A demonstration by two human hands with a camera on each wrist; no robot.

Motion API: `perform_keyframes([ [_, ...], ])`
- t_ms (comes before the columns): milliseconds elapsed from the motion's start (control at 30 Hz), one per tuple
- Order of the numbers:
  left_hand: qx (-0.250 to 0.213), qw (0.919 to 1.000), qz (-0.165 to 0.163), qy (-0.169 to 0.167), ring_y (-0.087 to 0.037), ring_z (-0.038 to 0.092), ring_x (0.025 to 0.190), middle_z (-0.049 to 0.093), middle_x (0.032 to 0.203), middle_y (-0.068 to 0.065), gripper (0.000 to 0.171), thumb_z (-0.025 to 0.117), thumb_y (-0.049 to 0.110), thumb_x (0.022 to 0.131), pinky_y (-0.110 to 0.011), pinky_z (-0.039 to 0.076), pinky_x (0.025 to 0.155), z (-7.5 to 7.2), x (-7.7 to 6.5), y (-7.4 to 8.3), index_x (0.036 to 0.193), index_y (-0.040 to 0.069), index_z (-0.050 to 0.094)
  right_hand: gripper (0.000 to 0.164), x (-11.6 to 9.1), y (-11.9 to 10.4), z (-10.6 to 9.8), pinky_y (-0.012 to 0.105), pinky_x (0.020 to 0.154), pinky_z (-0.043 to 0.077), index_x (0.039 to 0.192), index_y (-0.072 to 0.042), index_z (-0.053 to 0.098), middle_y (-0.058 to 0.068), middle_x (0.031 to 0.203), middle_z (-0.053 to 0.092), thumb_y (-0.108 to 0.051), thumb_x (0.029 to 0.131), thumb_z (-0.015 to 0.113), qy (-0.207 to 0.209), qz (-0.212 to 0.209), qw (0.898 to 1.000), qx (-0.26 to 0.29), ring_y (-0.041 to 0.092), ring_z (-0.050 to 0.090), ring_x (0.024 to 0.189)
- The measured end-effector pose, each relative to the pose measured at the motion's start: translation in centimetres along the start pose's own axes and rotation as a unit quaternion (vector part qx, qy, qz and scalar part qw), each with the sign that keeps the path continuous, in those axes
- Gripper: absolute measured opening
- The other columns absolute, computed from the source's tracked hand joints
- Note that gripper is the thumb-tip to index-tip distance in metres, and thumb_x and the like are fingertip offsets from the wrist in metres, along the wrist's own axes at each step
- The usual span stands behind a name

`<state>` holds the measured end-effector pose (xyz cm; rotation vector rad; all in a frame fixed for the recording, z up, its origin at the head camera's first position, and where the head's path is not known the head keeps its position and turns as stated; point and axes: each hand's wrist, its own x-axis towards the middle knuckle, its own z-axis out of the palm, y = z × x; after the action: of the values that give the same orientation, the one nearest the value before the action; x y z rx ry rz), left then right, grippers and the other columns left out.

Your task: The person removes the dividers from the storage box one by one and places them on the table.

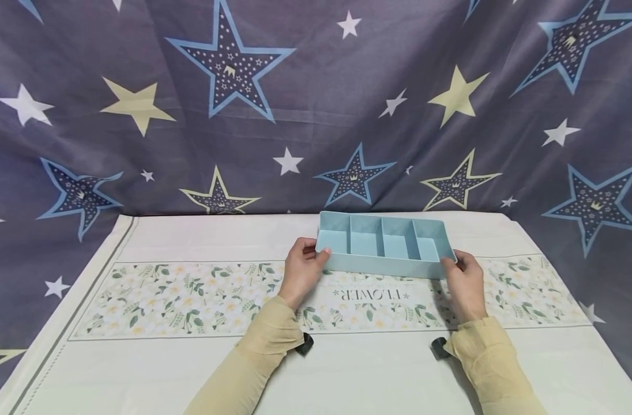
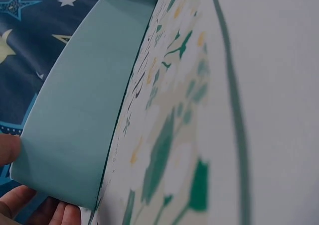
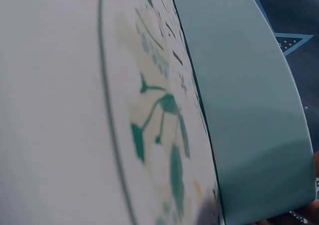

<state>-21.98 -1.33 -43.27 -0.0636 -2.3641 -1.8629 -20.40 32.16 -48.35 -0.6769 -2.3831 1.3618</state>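
1. Showing smooth, pale-blue walls, the oblong four-compartment tray [image 1: 383, 267] is at the far middle of the counter [image 1: 368, 374], beyond "FLOWER" lettering [image 1: 370, 294].
2. Floral-printed cloth [image 1: 191, 300] extends past both ends; star-patterned fabric [image 1: 316, 75] hangs behind.
3. Left hand [image 1: 302, 272] and right hand [image 1: 465, 283] grip opposite ends, thumbs at near corners.

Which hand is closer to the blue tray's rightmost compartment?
The right hand: it grips the near corner of the tray, beside that rightmost compartment. The left hand holds the tray's opposite end.

Tray [image 1: 378, 265] btwn fingers [image 1: 321, 259], curtain [image 1: 316, 80] bhnd tbl [image 1: 368, 372]
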Motion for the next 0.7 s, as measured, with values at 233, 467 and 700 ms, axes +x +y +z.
perform_keyframes([
  [233,0.014,0.9998,-0.008,0.013,-0.016,0.052,0.091,0.055,0.103,-0.011,0.035,0.065,0.025,0.081,-0.034,0.047,0.082,-0.3,0.0,-0.1,0.107,0.006,0.052,0.053,0.0,-0.2,0.6,0.046,0.093,0.039,0.132,-0.016,0.039,0.009,0.128,0.045,-0.048,0.089,0.039,0.001,-0.011,1.0,-0.006,0.019,0.042,0.111],
  [467,0.019,0.9996,-0.006,0.018,-0.016,0.053,0.09,0.055,0.103,-0.012,0.034,0.065,0.024,0.081,-0.034,0.048,0.082,-0.8,-0.1,-0.2,0.107,0.006,0.052,0.053,-0.1,-0.4,1.1,0.046,0.095,0.038,0.133,-0.017,0.037,0.009,0.131,0.043,-0.048,0.089,0.039,-0.003,-0.009,1.0,-0.01,0.02,0.04,0.115],
  [700,0.013,0.9997,-0.004,0.022,-0.016,0.053,0.089,0.056,0.103,-0.013,0.034,0.066,0.023,0.081,-0.034,0.048,0.081,-1.2,-0.2,-0.1,0.106,0.005,0.052,0.054,-0.2,-0.6,1.5,0.046,0.094,0.038,0.131,-0.017,0.039,0.009,0.13,0.044,-0.05,0.089,0.04,-0.003,-0.012,1.0,-0.01,0.019,0.04,0.114],
])
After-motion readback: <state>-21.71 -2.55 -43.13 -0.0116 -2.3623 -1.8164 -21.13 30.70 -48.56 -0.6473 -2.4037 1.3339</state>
